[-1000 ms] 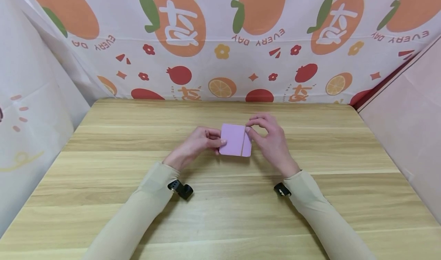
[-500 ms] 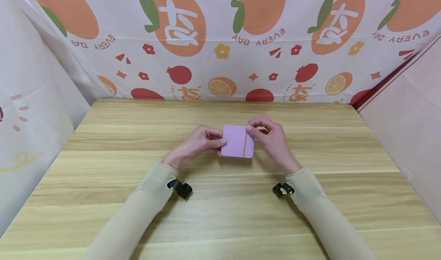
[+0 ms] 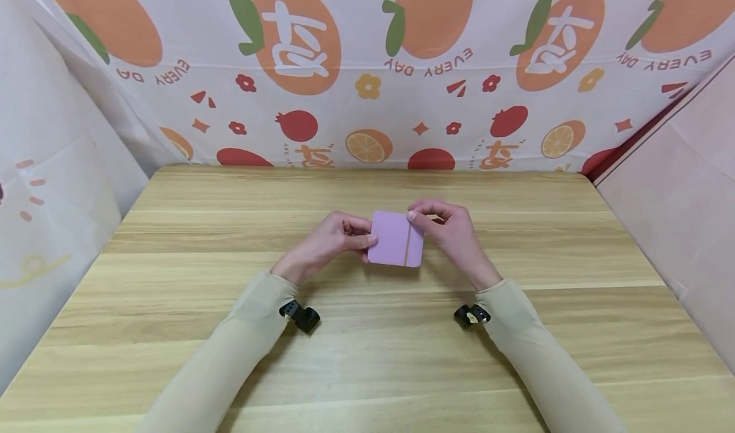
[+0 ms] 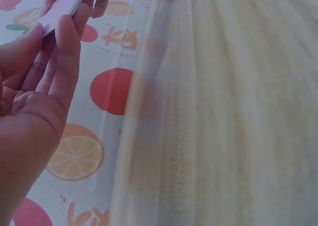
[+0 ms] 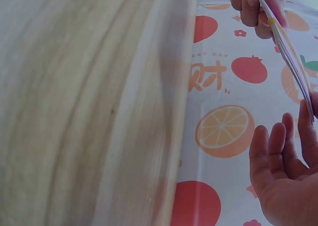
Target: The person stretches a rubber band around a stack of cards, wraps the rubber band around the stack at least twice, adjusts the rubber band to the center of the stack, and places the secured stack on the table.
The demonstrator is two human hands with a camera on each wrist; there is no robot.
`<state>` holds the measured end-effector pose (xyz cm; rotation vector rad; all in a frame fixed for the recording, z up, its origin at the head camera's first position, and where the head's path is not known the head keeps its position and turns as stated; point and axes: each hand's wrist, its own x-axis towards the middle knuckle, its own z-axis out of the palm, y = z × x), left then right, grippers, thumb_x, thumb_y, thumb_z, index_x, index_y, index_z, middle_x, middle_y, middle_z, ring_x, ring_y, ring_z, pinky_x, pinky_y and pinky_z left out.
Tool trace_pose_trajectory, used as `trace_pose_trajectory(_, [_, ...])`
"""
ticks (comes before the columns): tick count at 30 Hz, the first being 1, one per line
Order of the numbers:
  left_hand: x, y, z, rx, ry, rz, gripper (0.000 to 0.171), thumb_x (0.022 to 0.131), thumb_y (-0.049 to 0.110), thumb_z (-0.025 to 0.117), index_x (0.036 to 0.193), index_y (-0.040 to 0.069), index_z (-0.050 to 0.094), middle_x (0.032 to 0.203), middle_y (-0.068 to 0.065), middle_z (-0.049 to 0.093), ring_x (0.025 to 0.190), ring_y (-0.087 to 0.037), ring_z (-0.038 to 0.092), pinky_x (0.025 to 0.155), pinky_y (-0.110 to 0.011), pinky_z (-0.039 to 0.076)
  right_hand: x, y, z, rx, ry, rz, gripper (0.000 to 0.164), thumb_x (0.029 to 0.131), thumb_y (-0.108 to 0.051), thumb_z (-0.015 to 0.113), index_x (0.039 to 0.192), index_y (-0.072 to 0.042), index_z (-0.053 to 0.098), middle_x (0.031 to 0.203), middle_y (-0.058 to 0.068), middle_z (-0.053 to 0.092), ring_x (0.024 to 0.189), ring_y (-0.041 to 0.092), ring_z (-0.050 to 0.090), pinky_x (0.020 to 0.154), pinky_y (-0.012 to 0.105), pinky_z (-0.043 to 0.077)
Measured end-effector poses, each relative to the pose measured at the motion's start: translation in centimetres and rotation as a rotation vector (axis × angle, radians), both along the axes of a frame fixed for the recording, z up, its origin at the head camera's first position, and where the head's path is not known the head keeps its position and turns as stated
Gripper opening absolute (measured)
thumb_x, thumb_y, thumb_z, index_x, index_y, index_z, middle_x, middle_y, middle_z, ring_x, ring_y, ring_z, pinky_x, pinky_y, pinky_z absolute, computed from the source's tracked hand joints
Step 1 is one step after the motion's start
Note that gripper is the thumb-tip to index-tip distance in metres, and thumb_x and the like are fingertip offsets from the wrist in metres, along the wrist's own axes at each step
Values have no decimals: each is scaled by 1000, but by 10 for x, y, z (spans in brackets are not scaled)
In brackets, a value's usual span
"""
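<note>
A small square purple notebook (image 3: 388, 240) is held up above the wooden table, with a tan elastic band (image 3: 407, 248) running down near its right side. My left hand (image 3: 330, 236) grips its left edge, thumb on the cover and fingers behind. At the top right corner, by the band's upper end, my right hand (image 3: 453, 232) pinches with thumb and finger. The right wrist view shows the notebook (image 5: 290, 57) edge-on, its pages slightly bowed. In that view the other fingers of my right hand (image 5: 288, 186) spread away from it.
The wooden table (image 3: 367, 356) spreads all around beneath the hands. Behind its far edge hangs a white curtain (image 3: 356, 108) printed with fruit. Pale cloth walls stand on both sides. Each wrist wears a black camera strap (image 3: 300, 316).
My right thumb has come down onto the notebook's top right corner. The notebook has shifted slightly right and a little nearer to me. My left hand keeps its grip.
</note>
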<state>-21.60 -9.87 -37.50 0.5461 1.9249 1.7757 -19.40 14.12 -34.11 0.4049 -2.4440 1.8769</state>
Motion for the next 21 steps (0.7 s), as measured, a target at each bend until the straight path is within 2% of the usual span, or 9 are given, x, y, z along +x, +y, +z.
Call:
trace_pose_trajectory(6, [2, 3, 3, -36, 23, 31, 12, 91, 3, 68, 100, -5, 72, 80, -10, 67, 67, -18, 60, 70, -42, 54, 0, -1, 1, 2, -13, 6, 17, 93, -10, 68, 95, 6, 72, 111, 14, 68, 108, 19, 60, 82, 24, 49])
trace_pose_trajectory(13, [2, 7, 2, -72, 61, 48, 13, 89, 3, 70, 100, -4, 73, 75, -9, 68, 60, -17, 57, 60, -35, 51, 1, -4, 1, 18, -10, 12, 18, 94, -10, 67, 91, 7, 72, 111, 14, 68, 108, 20, 61, 85, 25, 49])
trace_pose_trajectory(17, [1, 9, 2, -80, 58, 75, 13, 89, 1, 70, 100, -5, 74, 76, -9, 69, 60, -16, 58, 61, -34, 52, -8, -1, -14, 14, -9, 1, 20, 94, -15, 68, 94, 4, 74, 112, 12, 69, 109, 19, 61, 86, 25, 48])
trace_pose_trajectory(21, [0, 9, 2, -78, 38, 121, 13, 87, -1, 71, 99, -6, 73, 76, -9, 69, 60, -15, 59, 62, -34, 53, -16, 3, -29, -17, -24, -3, 27, 97, -23, 64, 112, -2, 72, 116, 12, 68, 107, 17, 60, 86, 27, 50])
